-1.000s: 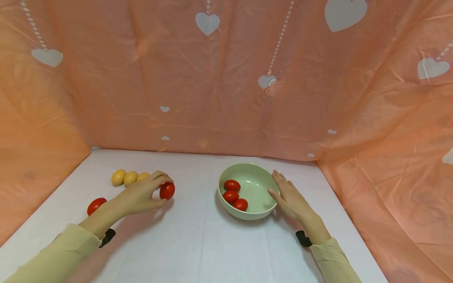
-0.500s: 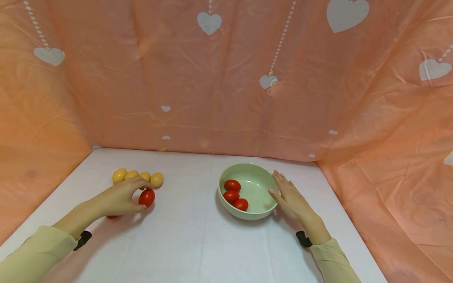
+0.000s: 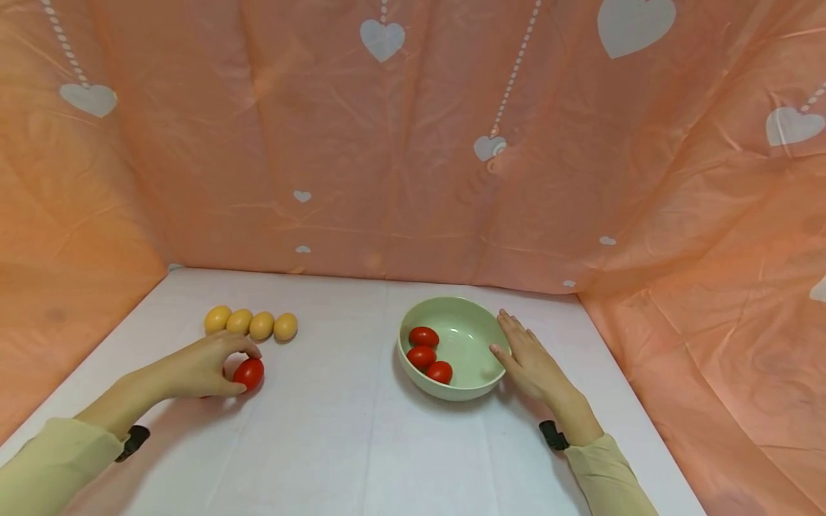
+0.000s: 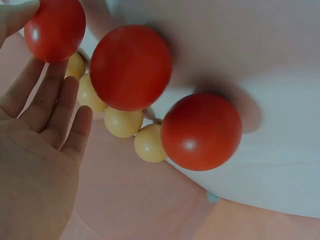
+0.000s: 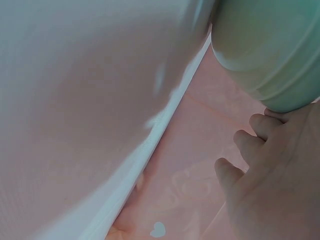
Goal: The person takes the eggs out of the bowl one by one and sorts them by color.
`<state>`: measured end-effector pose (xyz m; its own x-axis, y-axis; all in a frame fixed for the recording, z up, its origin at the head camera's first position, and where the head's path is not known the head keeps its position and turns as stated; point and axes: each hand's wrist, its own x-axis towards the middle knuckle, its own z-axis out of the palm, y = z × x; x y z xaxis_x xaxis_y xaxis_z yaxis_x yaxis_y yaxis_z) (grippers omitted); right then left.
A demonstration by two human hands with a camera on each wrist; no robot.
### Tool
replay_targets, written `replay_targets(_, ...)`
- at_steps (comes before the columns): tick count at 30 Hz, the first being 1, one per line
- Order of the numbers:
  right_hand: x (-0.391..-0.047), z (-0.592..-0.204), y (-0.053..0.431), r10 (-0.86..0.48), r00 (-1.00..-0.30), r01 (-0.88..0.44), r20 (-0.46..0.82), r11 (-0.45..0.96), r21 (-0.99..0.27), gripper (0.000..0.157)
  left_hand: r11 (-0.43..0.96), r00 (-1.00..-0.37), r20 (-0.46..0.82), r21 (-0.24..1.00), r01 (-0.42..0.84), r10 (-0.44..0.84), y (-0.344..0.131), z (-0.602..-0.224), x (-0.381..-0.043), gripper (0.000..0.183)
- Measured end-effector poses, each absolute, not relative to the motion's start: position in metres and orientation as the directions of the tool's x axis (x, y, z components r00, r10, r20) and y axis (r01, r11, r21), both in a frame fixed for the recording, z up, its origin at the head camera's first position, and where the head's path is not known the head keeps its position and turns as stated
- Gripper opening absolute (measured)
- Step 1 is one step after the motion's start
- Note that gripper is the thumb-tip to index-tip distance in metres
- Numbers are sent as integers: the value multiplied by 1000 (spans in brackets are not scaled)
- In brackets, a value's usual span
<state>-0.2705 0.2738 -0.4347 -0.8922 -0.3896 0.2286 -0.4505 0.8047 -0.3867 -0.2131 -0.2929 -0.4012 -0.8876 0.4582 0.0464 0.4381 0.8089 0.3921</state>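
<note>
Between thumb and fingertips, my left hand pinches a glossy red egg low over the white table. The left wrist view shows that egg at upper left, plus a red egg and another red egg lying on the table; in the head view my hand mostly hides these two. My right hand, fingers extended, rests against the right side of a pale green bowl. Inside the bowl, three red eggs sit along its left side, among them a red egg.
Several yellow eggs stand in a row behind my left hand, the rightmost yellow egg being just beyond my fingers. The white tablecloth spans the space between the hands. An orange curtain with white hearts encloses the back and sides.
My left hand has carried the red egg leftward and lower, nearer to the other red eggs, uncovering the yellow row. My right hand and the bowl have stayed put.
</note>
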Motion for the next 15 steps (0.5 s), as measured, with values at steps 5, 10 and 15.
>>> replay_targets(5, -270, -434, 273, -391, -892, -451, 227, 803, -390, 71, 810, -884, 29, 386, 440, 467, -298, -404, -212, 43)
replay_targets(10, -270, -435, 274, -391, -890, -454, 234, 802, -387, 70, 815, -886, 11, 387, 431, 463, -300, -403, -210, 42)
replay_targets(15, -270, -436, 274, -393, -883, -466, 255, 795, -388, 69, 833, -893, -17, 369, 412, 449, -302, -399, -208, 43)
